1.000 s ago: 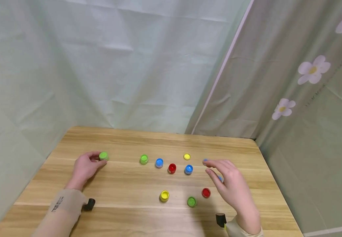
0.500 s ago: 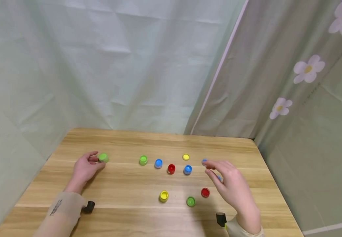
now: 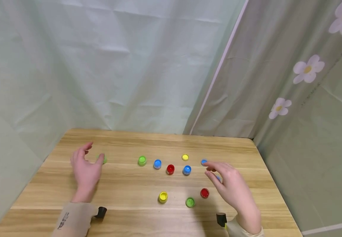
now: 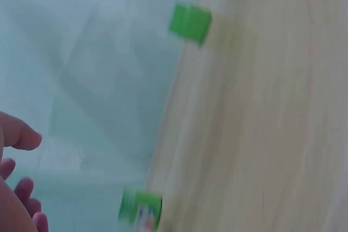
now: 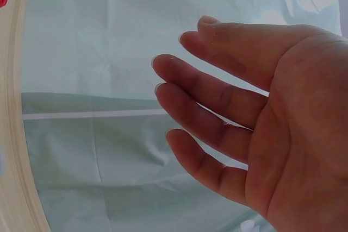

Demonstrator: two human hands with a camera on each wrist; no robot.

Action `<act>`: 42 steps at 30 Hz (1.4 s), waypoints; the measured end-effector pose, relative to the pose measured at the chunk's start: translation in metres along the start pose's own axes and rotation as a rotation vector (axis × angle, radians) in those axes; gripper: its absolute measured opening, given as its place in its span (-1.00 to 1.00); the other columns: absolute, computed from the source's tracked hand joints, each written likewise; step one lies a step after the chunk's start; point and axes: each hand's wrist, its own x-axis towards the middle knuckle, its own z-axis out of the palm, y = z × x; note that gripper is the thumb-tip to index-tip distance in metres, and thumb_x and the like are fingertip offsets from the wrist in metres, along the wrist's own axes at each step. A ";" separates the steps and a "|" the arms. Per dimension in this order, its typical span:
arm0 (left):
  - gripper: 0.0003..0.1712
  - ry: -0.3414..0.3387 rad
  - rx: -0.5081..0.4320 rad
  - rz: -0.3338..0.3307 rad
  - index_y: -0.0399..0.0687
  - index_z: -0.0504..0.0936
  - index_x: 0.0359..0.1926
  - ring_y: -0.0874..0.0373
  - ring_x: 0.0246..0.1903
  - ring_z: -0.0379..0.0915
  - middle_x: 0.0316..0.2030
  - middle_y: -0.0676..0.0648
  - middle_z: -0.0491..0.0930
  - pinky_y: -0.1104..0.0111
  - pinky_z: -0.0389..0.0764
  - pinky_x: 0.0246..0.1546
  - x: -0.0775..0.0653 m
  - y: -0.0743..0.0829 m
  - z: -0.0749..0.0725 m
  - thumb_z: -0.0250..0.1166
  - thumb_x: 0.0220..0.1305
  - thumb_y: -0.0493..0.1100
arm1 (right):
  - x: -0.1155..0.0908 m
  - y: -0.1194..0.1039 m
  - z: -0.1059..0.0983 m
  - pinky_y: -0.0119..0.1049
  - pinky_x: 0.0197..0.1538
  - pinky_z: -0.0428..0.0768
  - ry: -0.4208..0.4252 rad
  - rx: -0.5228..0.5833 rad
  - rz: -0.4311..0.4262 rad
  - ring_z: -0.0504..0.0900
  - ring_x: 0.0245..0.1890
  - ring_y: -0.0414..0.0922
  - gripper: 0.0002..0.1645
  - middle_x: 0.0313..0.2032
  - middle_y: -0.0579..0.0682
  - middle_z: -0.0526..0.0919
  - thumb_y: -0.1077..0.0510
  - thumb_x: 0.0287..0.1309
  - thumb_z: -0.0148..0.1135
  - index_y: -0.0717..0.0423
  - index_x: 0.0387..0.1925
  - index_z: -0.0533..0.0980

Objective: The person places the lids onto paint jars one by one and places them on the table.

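My left hand (image 3: 85,169) is beside a small green pot (image 3: 105,160) at the left of the table, fingers spread and holding nothing. The thumb hides part of that pot in the head view; in the left wrist view the green pot (image 4: 141,208) stands apart from the fingertips. My right hand (image 3: 233,184) hovers over the right side of the table, fingers loosely bent, with nothing between thumb and fingers in the right wrist view. Near its fingertips lies a flat blue disc (image 3: 204,162), perhaps a lid. Another blue piece (image 3: 218,178) is partly hidden behind the thumb.
Across the middle of the wooden table (image 3: 129,187) stand a green pot (image 3: 142,160), blue pots (image 3: 157,164), a red pot (image 3: 170,169) and a yellow pot (image 3: 163,197). Low yellow (image 3: 185,157), red (image 3: 205,193) and green (image 3: 190,202) round pieces lie farther right. Curtains (image 3: 129,65) surround the table.
My left hand has let go of the green pot; its fingers have spread and lifted away, and the pot stays on the table. My right hand has hardly moved.
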 end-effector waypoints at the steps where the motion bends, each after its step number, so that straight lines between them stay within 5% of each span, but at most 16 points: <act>1: -0.35 -0.003 -0.025 0.009 -0.14 0.53 0.42 -0.08 0.19 0.27 0.25 -0.14 0.49 0.24 0.29 0.08 -0.003 0.004 0.003 0.45 0.33 -0.28 | 0.000 0.000 0.000 -0.14 -0.12 0.72 -0.004 0.001 0.002 0.73 -0.11 -0.17 -0.64 -0.17 -0.16 0.79 0.17 0.34 0.50 0.03 0.14 0.73; 6: -0.36 -0.225 -0.071 -0.016 -0.10 0.50 0.45 -0.07 0.17 0.35 0.22 -0.13 0.55 0.37 0.38 -0.05 -0.013 0.017 0.019 0.43 0.40 -0.25 | -0.001 0.001 0.000 -0.16 -0.14 0.70 -0.019 0.003 0.013 0.73 -0.11 -0.16 -0.64 -0.18 -0.18 0.78 0.18 0.35 0.49 0.04 0.15 0.73; 11: -0.27 -0.520 -0.017 0.011 -0.23 0.42 0.51 -0.20 0.24 0.37 0.29 -0.31 0.53 0.10 0.45 0.14 -0.019 0.018 0.041 0.44 0.40 -0.24 | 0.000 0.002 0.000 -0.15 -0.13 0.69 -0.035 0.010 0.030 0.74 -0.10 -0.11 -0.65 -0.17 -0.16 0.78 0.18 0.36 0.48 0.06 0.14 0.72; 15: -0.26 -0.626 0.007 -0.010 -0.25 0.44 0.49 -0.24 0.25 0.39 0.29 -0.34 0.53 -0.07 0.43 0.30 -0.021 0.017 0.061 0.46 0.36 -0.23 | 0.000 0.003 -0.001 -0.16 -0.14 0.69 -0.047 0.010 0.041 0.75 -0.11 -0.10 -0.66 -0.16 -0.18 0.78 0.17 0.37 0.47 0.03 0.15 0.72; 27: -0.32 -0.710 0.102 -0.054 -0.29 0.54 0.40 -0.26 0.24 0.44 0.24 -0.33 0.56 -0.14 0.46 0.32 -0.022 0.007 0.096 0.50 0.31 -0.22 | -0.001 0.005 -0.003 -0.15 -0.13 0.68 -0.062 0.001 0.066 0.75 -0.11 -0.13 -0.67 -0.16 -0.19 0.77 0.16 0.38 0.46 -0.03 0.14 0.71; 42: -0.38 -0.674 0.176 -0.056 -0.30 0.58 0.36 -0.22 0.16 0.48 0.17 -0.30 0.59 -0.11 0.52 0.24 -0.019 0.007 0.103 0.50 0.33 -0.23 | 0.000 0.003 -0.002 -0.30 -0.22 0.63 -0.071 0.024 0.069 0.66 -0.19 -0.27 -0.64 -0.18 -0.25 0.74 0.15 0.37 0.48 0.00 0.16 0.72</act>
